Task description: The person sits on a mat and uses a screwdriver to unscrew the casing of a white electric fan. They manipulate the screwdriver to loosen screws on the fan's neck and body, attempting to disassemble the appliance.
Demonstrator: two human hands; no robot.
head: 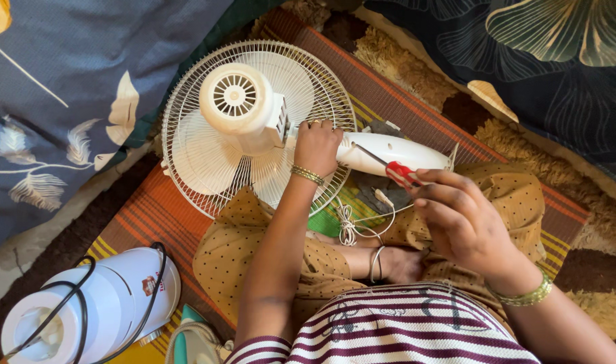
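A white table fan (240, 121) lies face down on my lap, its round motor housing (235, 101) pointing up. My left hand (316, 145) grips the fan's neck where the white stem (395, 152) joins the motor. My right hand (459, 219) holds a screwdriver with a red handle (401, 172), its thin shaft angled up toward the stem. Both wrists wear gold bangles. A bundled white cord (352, 226) lies on my lap between my arms.
A white cylindrical appliance (99, 310) with a black cable looped over it stands at lower left. A striped woven mat (153, 212) covers the floor. Blue floral cushions (65, 87) border the left and upper right. A shaggy rug (591, 222) lies right.
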